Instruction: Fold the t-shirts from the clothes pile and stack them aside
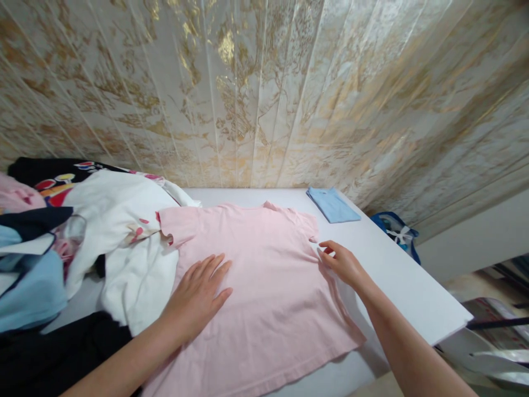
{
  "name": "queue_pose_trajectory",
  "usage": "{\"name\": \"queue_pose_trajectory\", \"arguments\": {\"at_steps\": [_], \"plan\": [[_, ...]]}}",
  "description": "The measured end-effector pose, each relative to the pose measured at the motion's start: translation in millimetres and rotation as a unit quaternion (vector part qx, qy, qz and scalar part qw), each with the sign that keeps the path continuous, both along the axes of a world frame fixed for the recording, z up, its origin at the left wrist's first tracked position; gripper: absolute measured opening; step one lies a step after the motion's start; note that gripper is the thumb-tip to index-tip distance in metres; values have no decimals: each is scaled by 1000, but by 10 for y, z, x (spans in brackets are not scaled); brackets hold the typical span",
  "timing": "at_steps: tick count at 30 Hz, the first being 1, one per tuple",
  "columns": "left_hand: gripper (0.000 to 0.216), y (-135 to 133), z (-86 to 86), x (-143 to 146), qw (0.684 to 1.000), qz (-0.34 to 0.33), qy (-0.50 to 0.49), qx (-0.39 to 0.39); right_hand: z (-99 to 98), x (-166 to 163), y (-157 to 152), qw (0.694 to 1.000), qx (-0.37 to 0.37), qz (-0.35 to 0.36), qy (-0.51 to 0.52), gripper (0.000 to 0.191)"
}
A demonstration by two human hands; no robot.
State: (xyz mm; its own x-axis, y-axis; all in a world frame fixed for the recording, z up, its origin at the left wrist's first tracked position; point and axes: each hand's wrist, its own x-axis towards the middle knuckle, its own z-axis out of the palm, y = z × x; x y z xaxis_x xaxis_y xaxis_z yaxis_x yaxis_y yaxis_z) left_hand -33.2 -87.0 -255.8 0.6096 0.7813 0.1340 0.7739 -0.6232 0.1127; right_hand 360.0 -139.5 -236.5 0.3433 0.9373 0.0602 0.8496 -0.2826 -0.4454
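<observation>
A pink T-shirt (264,275) lies spread flat on the white table (397,275), neck toward the wall. My left hand (198,295) rests palm down on the shirt's left half, fingers stretched out. My right hand (341,262) is at the shirt's right side seam just below the sleeve, fingers curled and pinching the fabric edge.
A heap of clothes (82,242), white, light blue, black and patterned, covers the table's left end and overlaps the shirt's left sleeve. A folded light blue garment (333,205) lies at the far right corner. A blue bag (397,231) sits beyond the right edge. A marbled wall stands behind.
</observation>
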Motion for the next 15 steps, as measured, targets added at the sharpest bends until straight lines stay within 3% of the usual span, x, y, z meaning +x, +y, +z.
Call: {"name": "queue_pose_trajectory", "arguments": {"at_steps": [5, 8, 11, 15], "plan": [[37, 88, 381, 246, 999, -3, -3, -43, 39, 150, 501, 994, -37, -90, -44, 29], [40, 257, 489, 510, 999, -33, -23, -36, -37, 143, 796, 992, -37, -121, -24, 17], [48, 524, 380, 688, 999, -26, -18, -43, -163, 105, 955, 991, 52, -119, 18, 8], [53, 823, 101, 688, 999, 24, -5, -38, -313, 178, 970, 962, 208, -149, 98, 15]]}}
